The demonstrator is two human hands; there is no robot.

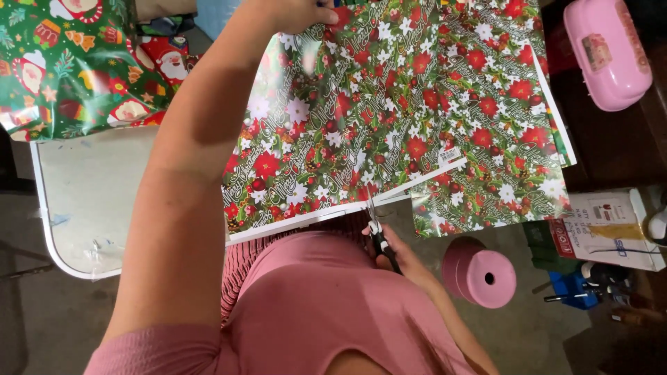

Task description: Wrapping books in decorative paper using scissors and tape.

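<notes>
Right hand [397, 251] grips the scissors [379, 232], blades biting the paper [389, 104] at its near edge on the table [90, 201]. Left hand [306, 12] pins the far edge; cutting's underway, needs a straight push forward.

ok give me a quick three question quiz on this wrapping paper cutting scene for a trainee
1. True or false: the right hand holds the scissors at the near edge of the floral wrapping paper.
2. Where does the left hand rest? A) on the pink spool B) on the far edge of the floral wrapping paper C) on the pink case
3. Fill in: the pink spool stands on the ____, to the person's right.

Key: 1 true. 2 B. 3 floor. Also in view: a pink case at upper right, a sheet of figure-print green paper at upper left, and the table.
</notes>
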